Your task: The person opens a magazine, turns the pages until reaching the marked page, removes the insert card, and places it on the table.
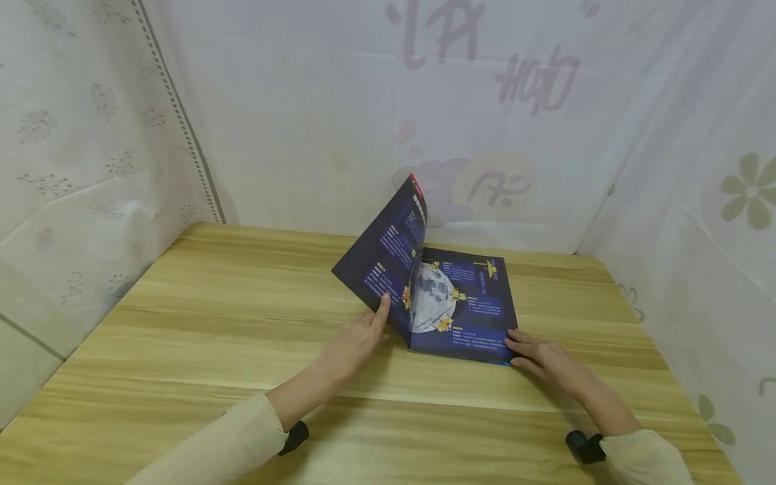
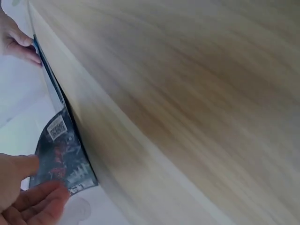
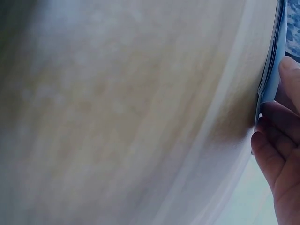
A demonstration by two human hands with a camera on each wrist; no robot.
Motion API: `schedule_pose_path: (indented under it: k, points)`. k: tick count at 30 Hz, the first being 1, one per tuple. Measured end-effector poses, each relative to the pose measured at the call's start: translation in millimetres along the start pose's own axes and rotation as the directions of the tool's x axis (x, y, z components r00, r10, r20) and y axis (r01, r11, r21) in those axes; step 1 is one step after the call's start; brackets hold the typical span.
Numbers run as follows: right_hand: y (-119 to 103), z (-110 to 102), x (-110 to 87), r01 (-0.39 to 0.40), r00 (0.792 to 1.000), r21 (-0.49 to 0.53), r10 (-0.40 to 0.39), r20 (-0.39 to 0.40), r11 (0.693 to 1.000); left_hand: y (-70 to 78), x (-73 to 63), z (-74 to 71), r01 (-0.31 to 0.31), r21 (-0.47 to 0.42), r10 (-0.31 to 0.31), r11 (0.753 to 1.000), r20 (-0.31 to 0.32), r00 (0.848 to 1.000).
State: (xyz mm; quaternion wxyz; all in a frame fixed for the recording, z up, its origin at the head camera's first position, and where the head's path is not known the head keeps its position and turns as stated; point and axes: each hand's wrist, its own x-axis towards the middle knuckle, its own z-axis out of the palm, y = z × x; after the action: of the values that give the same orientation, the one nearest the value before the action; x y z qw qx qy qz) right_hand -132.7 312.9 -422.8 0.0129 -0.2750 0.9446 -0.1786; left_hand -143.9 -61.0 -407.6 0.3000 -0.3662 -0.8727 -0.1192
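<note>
An open booklet (image 1: 463, 306) with dark blue pages lies on the wooden table. Its right page carries a grey moon with yellow spacecraft and small text. The left part (image 1: 388, 252) stands raised and tilted, bending at the spine. My left hand (image 1: 354, 343) pinches this raised part near its lower edge, one finger on the printed side. In the left wrist view, the booklet's outer cover (image 2: 61, 150) shows a QR code beside the left hand (image 2: 28, 192). My right hand (image 1: 548, 360) grips the lower right corner; the right wrist view shows its fingers (image 3: 269, 154) at the booklet's edge.
The wooden table (image 1: 242, 323) extends around the booklet. Pale printed cloth (image 1: 303, 121) hangs behind it and on both sides. Dark devices are strapped at both wrists, one beside the left sleeve (image 1: 295, 438) and one beside the right sleeve (image 1: 585, 446).
</note>
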Motion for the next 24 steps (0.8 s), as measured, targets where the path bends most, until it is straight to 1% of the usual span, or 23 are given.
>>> schedule_pose_path:
  k: [4, 6, 8, 11, 13, 15, 18, 20, 22, 24]
  points:
    - [0, -1, -0.1, 0.004, 1.000, -0.012, -0.004, -0.004, 1.000, -5.6, -3.6, -5.1, 0.024, 0.111, -0.029, 0.993, 0.044, 0.999]
    - [1, -1, -0.1, 0.004, 1.000, -0.016, -0.004, -0.002, 1.000, -8.7, -3.3, -6.1, 0.027, 0.168, -0.039, 0.985, 0.065, 0.997]
    - [1, 0, 0.4, 0.005, 1.000, -0.019, -0.005, 0.001, 1.000, -12.4, -2.0, -6.2, 0.028, 0.228, -0.046, 0.973, 0.072, 0.996]
    - [1, -1, 1.1, 0.009, 1.000, -0.020, -0.009, 0.002, 1.000, -19.1, 0.3, -5.1, 0.004, 0.298, -0.025, 0.955, 0.065, 0.998]
    - [1, -1, 1.3, 0.007, 1.000, -0.022, -0.006, 0.007, 1.000, -23.4, 2.3, -4.0, -0.025, 0.313, 0.007, 0.949, 0.059, 0.998]
    - [1, -1, 1.3, 0.002, 1.000, -0.023, -0.002, 0.012, 1.000, -27.2, 4.0, -3.0, -0.063, 0.298, 0.041, 0.952, 0.077, 0.996]
    - [1, -1, 1.4, -0.001, 1.000, -0.027, 0.001, 0.015, 1.000, -31.5, 5.5, -1.3, -0.113, 0.221, 0.080, 0.969, 0.155, 0.985]
    - [1, -1, 1.4, 0.015, 1.000, -0.036, -0.015, 0.002, 0.999, -33.3, 5.7, 0.3, -0.124, 0.158, 0.085, 0.980, 0.231, 0.969]
    - [1, 0, 1.4, 0.031, 0.999, -0.044, -0.032, -0.013, 0.999, -34.0, 4.9, 2.1, -0.121, 0.118, 0.081, 0.986, 0.298, 0.951]
    - [2, 0, 1.2, 0.043, 0.999, -0.055, -0.044, -0.028, 0.998, -33.7, 4.0, 3.5, -0.120, 0.109, 0.077, 0.987, 0.335, 0.939]
